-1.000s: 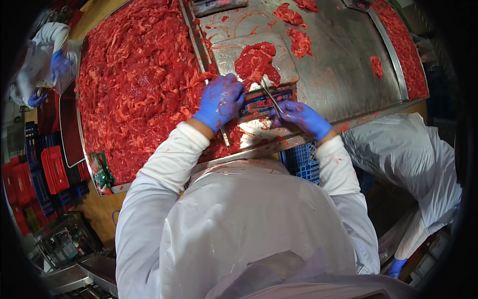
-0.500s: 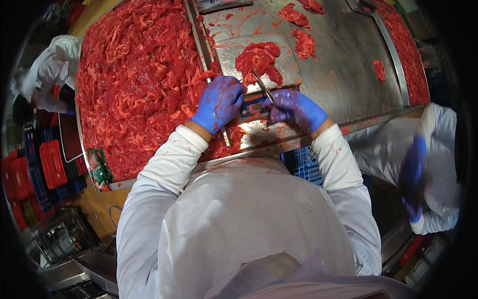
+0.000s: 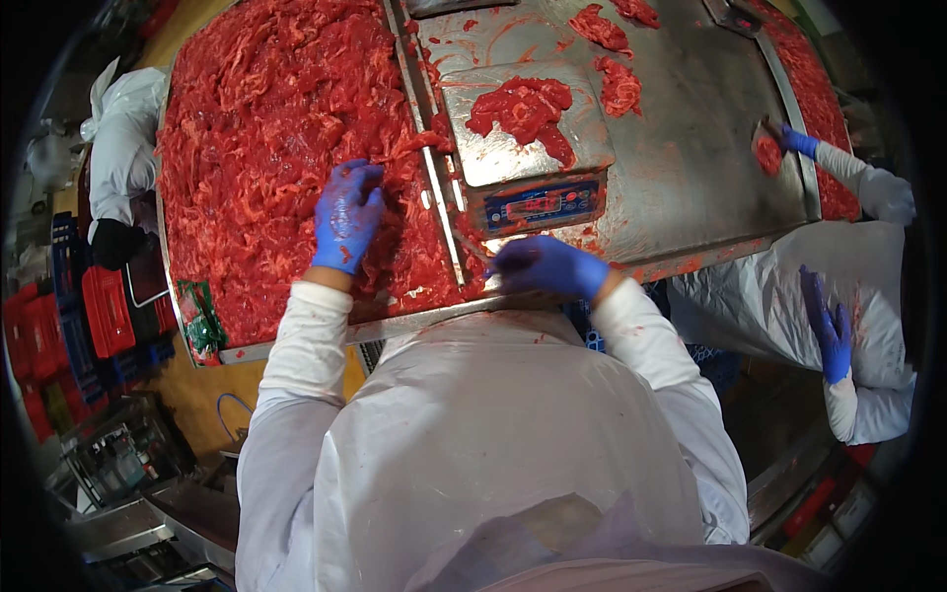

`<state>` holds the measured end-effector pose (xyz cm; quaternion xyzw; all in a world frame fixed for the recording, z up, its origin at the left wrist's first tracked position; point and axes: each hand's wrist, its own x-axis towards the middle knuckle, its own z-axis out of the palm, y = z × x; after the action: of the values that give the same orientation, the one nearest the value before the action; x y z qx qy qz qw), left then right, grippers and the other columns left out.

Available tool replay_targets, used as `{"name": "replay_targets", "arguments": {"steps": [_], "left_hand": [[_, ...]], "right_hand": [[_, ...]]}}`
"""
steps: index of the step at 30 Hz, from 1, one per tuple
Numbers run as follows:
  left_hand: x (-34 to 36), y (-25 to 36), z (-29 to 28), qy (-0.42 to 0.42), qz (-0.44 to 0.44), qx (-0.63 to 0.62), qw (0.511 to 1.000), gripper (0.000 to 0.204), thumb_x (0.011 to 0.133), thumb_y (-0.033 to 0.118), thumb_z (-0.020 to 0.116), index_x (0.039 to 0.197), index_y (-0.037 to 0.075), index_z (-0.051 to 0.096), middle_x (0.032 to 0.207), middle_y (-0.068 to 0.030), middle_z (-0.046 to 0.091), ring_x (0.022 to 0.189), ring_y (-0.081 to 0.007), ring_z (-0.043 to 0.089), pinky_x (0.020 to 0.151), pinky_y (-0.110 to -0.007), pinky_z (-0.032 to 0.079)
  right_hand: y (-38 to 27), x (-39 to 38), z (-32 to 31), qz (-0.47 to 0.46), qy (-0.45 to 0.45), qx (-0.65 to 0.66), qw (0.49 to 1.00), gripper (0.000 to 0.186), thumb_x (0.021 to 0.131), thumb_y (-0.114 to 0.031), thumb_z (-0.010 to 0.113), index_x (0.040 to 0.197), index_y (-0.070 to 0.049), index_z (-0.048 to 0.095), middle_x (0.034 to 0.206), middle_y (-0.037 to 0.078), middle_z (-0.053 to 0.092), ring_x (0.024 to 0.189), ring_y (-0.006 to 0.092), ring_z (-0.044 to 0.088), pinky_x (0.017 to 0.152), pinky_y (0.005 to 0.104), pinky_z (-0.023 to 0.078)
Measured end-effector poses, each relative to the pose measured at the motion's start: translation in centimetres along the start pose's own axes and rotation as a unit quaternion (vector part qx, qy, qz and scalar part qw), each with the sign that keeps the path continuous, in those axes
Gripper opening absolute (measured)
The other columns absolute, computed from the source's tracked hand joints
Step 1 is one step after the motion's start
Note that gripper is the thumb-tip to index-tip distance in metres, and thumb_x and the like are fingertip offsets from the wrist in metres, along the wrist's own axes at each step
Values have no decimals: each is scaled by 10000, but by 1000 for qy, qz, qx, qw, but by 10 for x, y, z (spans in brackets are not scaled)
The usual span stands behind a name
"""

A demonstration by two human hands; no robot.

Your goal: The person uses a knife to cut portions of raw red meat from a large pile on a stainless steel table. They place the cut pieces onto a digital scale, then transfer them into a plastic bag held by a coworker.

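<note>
My left hand, in a blue glove, lies on the broad heap of raw red meat strips, fingers and thumb apart. My right hand, also gloved, is closed just in front of the scale. A thin metal tool juts leftward from it; its shape is too dim to tell more. The scale has a steel platform with a flat piece of meat on it. Its blue display panel faces me, smeared red.
A steel divider separates the heap from the worktable. Loose meat pieces lie beyond the scale. At right, a co-worker's gloved hand is at a meat piece; their other hand hangs open. Red crates stand left.
My left hand has moved left from the divider onto the heap. My right hand has drawn back toward me, uncovering the display, its tool now pointing left. The co-worker's arm has reached over the table.
</note>
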<state>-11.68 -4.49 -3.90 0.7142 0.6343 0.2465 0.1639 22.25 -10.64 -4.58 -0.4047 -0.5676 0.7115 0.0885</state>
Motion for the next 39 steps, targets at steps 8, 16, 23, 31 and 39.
{"name": "replay_targets", "arguments": {"steps": [8, 16, 23, 31, 39], "left_hand": [[85, 44, 28, 97, 72, -13, 993, 579, 875, 187, 705, 1435, 95, 591, 1457, -196, 589, 1363, -351, 553, 1163, -414, 437], [102, 155, 67, -253, 137, -230, 930, 821, 867, 289, 757, 1581, 71, 415, 1510, -241, 537, 1396, -365, 524, 1179, -405, 404], [74, 115, 65, -110, 131, 178, 969, 1153, 757, 761, 707, 1608, 72, 348, 1689, -244, 255, 1565, -490, 180, 1242, -667, 109], [64, 182, 138, -170, 298, 137, 929, 1063, 796, 703, 688, 1609, 103, 359, 1681, -230, 272, 1551, -490, 224, 1243, -666, 125], [66, 108, 26, -79, 70, -60, 993, 566, 846, 308, 764, 1314, 19, 628, 1118, -231, 662, 1135, -436, 585, 999, -532, 496]], "right_hand": [[-2, -85, -114, -6, 252, 84, 964, 48, 1005, -45, 642, 977, -10, 659, 940, 52, 715, 936, 146, 681, 896, 292, 541], [-45, 17, -110, -180, 250, 118, 944, 248, 902, -57, 788, 1114, -36, 661, 971, 65, 732, 949, 173, 721, 890, 297, 570], [-63, 46, -147, -234, 459, 209, 831, 410, 850, -93, 854, 1191, -51, 630, 1143, 106, 695, 1034, 190, 675, 893, 323, 582], [-15, 13, -55, -272, 522, 74, 805, 667, 807, -161, 894, 1368, -17, 562, 1320, 126, 638, 1200, 230, 634, 1056, 384, 527], [31, -83, -86, -227, 540, 553, 592, 624, 1070, -511, 540, 1495, -61, 461, 1458, 139, 559, 1325, 292, 556, 1135, 473, 433]]}}
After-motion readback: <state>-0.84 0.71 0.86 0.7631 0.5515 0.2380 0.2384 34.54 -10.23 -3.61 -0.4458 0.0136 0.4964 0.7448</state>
